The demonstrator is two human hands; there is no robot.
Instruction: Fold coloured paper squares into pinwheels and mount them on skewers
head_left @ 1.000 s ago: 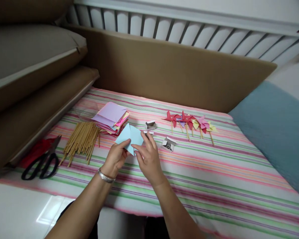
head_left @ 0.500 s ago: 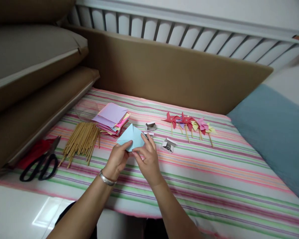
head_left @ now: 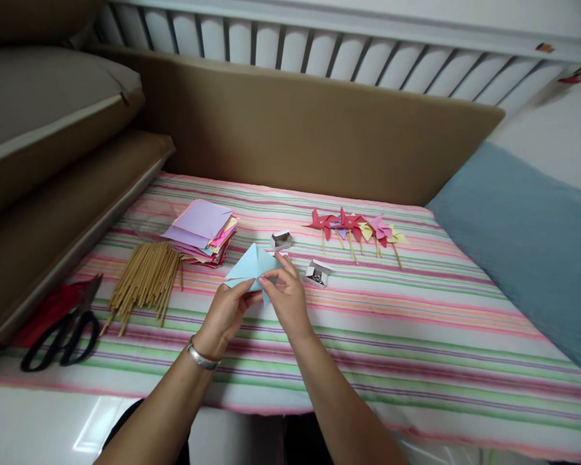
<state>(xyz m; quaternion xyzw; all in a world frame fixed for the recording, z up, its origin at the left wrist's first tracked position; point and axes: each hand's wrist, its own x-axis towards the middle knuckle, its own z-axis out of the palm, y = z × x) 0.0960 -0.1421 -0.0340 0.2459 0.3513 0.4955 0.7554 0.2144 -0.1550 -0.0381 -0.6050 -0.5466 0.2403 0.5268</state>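
A light blue paper square (head_left: 252, 263), slit from its corners, is held up above the striped cloth. My left hand (head_left: 230, 311) grips its lower left side, thumb on top and fingers beneath. My right hand (head_left: 285, 294) pinches a corner of the same paper near the middle, with its fingers closed along the right side. Behind the paper, to its left, lies a stack of coloured paper squares (head_left: 203, 223) with lilac on top. Two small white boxes stand close by: one box (head_left: 281, 240) behind the paper, the other box (head_left: 318, 273), holding small metal pieces, to the right.
Finished paper pinwheels (head_left: 351, 225) on sticks lie at the back right. A heap of thin wooden sticks (head_left: 145, 281) and black-handled scissors (head_left: 65, 339) lie at left, beside red material (head_left: 48, 313). Brown cushions (head_left: 77, 181) edge the left, a brown panel (head_left: 310, 129) the back.
My right fingers have drawn a corner of the blue paper in toward its middle, and part of the paper now points down. The whole view has shifted slightly.
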